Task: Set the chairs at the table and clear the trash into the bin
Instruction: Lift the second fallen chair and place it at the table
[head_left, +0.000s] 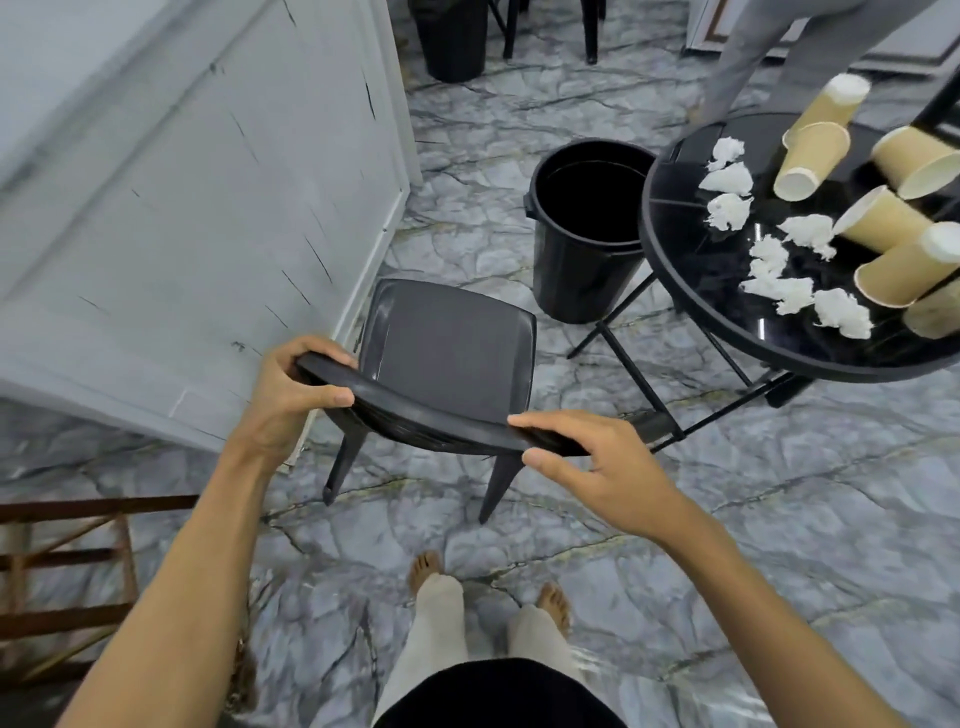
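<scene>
A black plastic chair (447, 353) stands on the marble floor in front of me, its seat facing away. My left hand (285, 395) grips the left end of its curved backrest, and my right hand (597, 467) grips the right end. To the right stands a round black glass table (691, 291) strewn with several tan paper cups (810, 161) and several crumpled white tissues (727, 179). An open, empty-looking black bin (587, 234) sits on the floor against the table's left edge.
A grey panelled wall (182, 208) runs close along the chair's left side. A brown wooden rack (67, 587) is at lower left. Another person's grey-trousered legs (769, 57) stand beyond the table. A second black bin (452, 36) and chair legs (589, 31) are at the far top.
</scene>
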